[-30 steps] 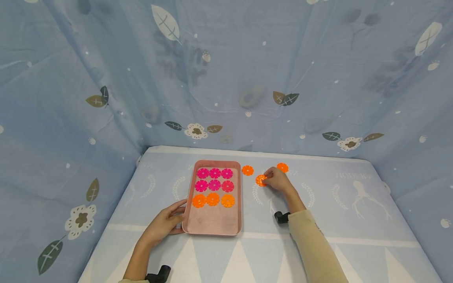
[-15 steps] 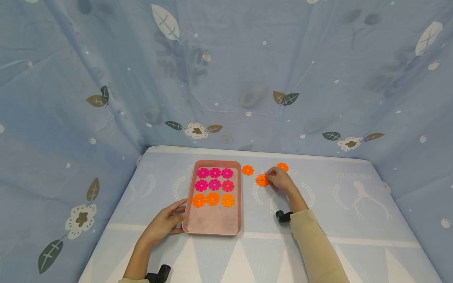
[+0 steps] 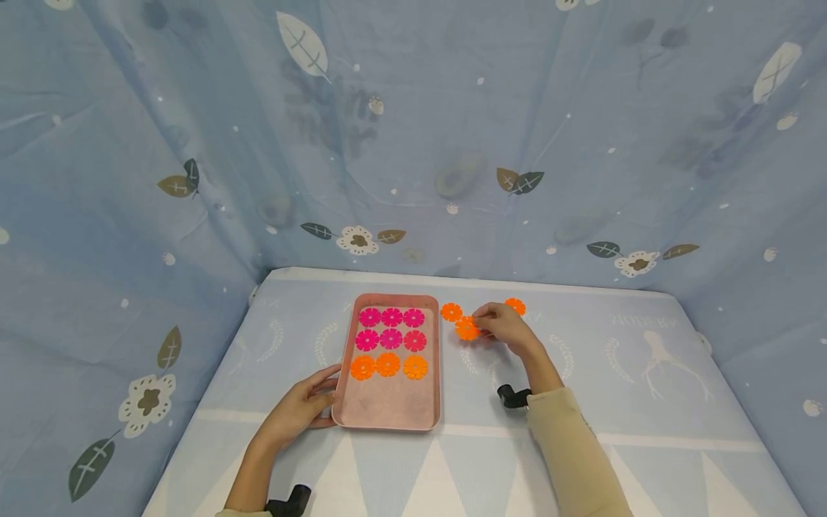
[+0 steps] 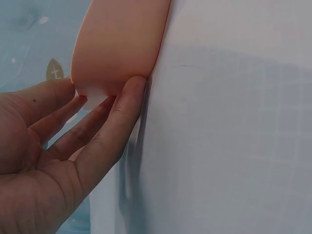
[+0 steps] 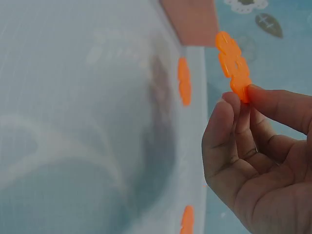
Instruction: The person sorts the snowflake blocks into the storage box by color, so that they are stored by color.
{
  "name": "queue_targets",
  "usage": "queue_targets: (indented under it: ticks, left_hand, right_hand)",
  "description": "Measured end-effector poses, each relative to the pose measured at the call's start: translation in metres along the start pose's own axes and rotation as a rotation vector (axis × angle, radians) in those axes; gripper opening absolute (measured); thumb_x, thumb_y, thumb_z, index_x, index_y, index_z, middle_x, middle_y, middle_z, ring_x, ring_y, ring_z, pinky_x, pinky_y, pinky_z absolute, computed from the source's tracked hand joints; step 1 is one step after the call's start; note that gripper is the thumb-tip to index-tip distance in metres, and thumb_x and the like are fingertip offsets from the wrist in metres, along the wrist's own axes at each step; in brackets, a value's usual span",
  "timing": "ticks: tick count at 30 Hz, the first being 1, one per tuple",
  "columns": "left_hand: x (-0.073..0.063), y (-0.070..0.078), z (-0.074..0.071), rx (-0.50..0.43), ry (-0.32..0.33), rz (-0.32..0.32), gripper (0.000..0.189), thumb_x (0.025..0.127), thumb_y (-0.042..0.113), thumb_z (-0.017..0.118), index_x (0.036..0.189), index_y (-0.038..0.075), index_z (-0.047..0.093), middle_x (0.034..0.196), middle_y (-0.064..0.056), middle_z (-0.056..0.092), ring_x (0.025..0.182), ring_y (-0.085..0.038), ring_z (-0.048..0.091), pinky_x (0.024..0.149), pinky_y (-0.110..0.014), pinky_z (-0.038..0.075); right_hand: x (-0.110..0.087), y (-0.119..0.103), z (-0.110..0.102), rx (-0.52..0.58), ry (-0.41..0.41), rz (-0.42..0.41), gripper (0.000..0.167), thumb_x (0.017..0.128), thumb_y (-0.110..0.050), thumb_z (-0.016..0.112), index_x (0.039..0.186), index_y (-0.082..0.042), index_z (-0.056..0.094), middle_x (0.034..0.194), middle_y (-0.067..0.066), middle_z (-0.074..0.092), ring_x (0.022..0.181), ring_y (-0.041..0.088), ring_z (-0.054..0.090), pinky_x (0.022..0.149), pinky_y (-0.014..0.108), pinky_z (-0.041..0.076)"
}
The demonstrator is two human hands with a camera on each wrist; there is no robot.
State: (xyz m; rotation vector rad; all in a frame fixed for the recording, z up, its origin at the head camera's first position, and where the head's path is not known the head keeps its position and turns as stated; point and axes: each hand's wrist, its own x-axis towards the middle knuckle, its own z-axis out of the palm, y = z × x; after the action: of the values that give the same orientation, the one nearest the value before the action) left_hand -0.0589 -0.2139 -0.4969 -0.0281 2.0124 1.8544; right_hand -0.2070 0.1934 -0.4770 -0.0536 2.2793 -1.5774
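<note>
My right hand [image 3: 507,328] pinches an orange flower-shaped plastic disc [image 3: 466,328] between thumb and fingertips. In the right wrist view that disc [image 5: 234,66] is raised off the table and tilted on edge. Two more orange discs lie near it: one [image 3: 451,311] beside the tray, another [image 3: 515,306] behind the hand. My left hand [image 3: 300,409] holds the left side of a pink tray [image 3: 388,408]; the left wrist view has its fingertips and thumb against the tray's outer wall [image 4: 122,44]. In the tray lie rows of pink discs [image 3: 391,338] and a row of orange discs [image 3: 388,365].
A pale blue and white patterned cloth [image 3: 646,402] covers the table. Blue curtains [image 3: 413,143] with leaf and flower prints hang behind it and at both sides. Black camera mounts [image 3: 513,396] sit at the wrists.
My right hand has lifted an orange disc from the table and moved it slightly left, towards the tray. The left hand and the tray have stayed in place.
</note>
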Motion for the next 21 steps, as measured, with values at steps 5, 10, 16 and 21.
queue_targets:
  ticks: [5,10,16,21]
  left_hand:
    - [0.000,-0.001,0.000,-0.002,-0.002,-0.001,0.056,0.103,0.008,0.056,0.155,0.005,0.034,0.146,-0.033,0.040,0.112,-0.040,0.062,0.078,-0.048,0.060]
    - [0.000,-0.001,0.000,-0.002,-0.004,0.000,0.056,0.103,0.008,0.055,0.155,0.004,0.034,0.146,-0.033,0.039,0.113,-0.040,0.062,0.078,-0.048,0.059]
    - [-0.001,0.001,0.001,0.005,0.003,-0.004,0.055,0.103,0.006,0.054,0.155,0.005,0.035,0.146,-0.033,0.040,0.113,-0.040,0.062,0.078,-0.048,0.060]
    - [-0.001,0.001,0.002,0.010,0.006,-0.003,0.055,0.103,0.006,0.054,0.155,0.005,0.035,0.146,-0.033,0.040,0.112,-0.040,0.062,0.078,-0.047,0.060]
  right_hand:
    - [-0.003,-0.016,0.012,0.035,-0.027,-0.024,0.026,0.101,-0.008,0.059,0.118,0.011,0.059,0.106,0.019,0.065,0.087,0.033,0.065,0.076,0.038,0.059]
    - [-0.001,-0.029,0.026,0.058,-0.055,-0.069,0.022,0.099,-0.008,0.062,0.113,0.008,0.061,0.102,0.017,0.064,0.087,0.036,0.065,0.074,0.035,0.060]
    - [0.000,-0.047,0.044,0.070,-0.095,-0.091,0.019,0.099,-0.009,0.063,0.111,0.005,0.063,0.099,0.016,0.064,0.089,0.041,0.064,0.075,0.038,0.061]
    - [0.004,-0.058,0.065,0.083,-0.141,-0.111,0.018,0.099,-0.009,0.064,0.110,0.005,0.064,0.097,0.016,0.063,0.091,0.046,0.063,0.081,0.048,0.059]
